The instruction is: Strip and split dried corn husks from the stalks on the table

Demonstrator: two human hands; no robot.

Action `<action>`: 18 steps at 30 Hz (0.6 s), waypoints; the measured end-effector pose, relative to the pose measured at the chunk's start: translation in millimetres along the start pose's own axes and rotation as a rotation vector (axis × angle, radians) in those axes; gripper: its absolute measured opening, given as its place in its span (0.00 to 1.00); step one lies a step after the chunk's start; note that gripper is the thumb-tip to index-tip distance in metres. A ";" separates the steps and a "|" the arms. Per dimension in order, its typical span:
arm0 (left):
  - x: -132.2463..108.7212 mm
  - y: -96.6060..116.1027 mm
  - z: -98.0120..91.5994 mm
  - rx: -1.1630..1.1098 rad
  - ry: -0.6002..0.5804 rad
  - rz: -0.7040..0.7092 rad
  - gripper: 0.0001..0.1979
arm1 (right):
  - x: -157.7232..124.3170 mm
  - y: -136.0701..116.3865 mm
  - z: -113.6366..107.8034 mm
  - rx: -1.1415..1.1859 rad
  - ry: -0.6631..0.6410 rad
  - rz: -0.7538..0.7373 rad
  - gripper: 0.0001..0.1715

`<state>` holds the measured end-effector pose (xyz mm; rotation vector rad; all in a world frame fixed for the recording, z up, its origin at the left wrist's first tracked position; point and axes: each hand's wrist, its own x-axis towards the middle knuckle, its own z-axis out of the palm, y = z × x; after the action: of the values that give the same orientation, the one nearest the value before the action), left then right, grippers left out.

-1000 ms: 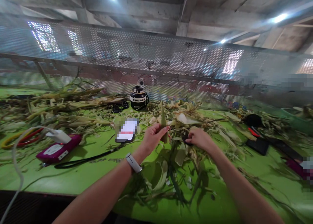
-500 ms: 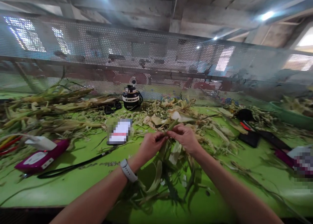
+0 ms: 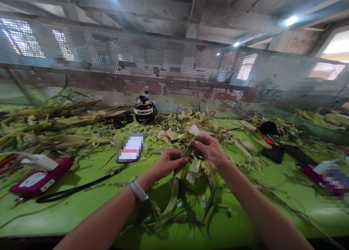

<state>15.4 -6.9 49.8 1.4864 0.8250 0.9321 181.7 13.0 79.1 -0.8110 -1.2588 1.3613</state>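
Note:
Over the middle of the green table [image 3: 100,213], my left hand [image 3: 169,165] pinches a green strip of corn husk [image 3: 187,152] between thumb and fingers. My right hand [image 3: 211,152] grips the upper part of the same strip, thumb on top. A small gap separates the two hands. Below them hang or lie several long pale and green husk strips [image 3: 174,199]; which of these join the held piece I cannot tell. Just beyond my fingers is a heap of dry husk scraps [image 3: 174,133]. A pale watch band circles my left wrist.
A black bottle [image 3: 143,110] stands at the back. A phone [image 3: 132,148] and magenta power strip [image 3: 43,175] lie left, below piled corn husks [image 3: 62,123]. On the right are a dark pouch [image 3: 273,154] and green basket [image 3: 316,128]. A perforated metal screen [image 3: 169,61] rises behind.
My hands have drawn slightly apart, so more of the strip shows between them. My right hand sits a little higher. The whole view has shifted slightly.

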 end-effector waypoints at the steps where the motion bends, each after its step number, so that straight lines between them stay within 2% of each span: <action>1: -0.1 -0.5 -0.6 -0.012 -0.007 -0.009 0.22 | 0.4 -0.8 -0.2 -0.015 -0.003 -0.005 0.17; 11: 1.8 -8.9 -5.2 -0.007 -0.025 -0.038 0.21 | 3.2 5.1 -4.5 -0.345 0.095 -0.218 0.17; 18: 0.3 -2.5 -4.0 -0.084 -0.013 -0.077 0.20 | 5.4 9.4 -8.7 -0.378 0.141 -0.240 0.19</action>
<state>11.9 -4.6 47.5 1.3777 0.8181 0.8881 186.5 21.4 69.2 -0.9605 -1.4708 0.8710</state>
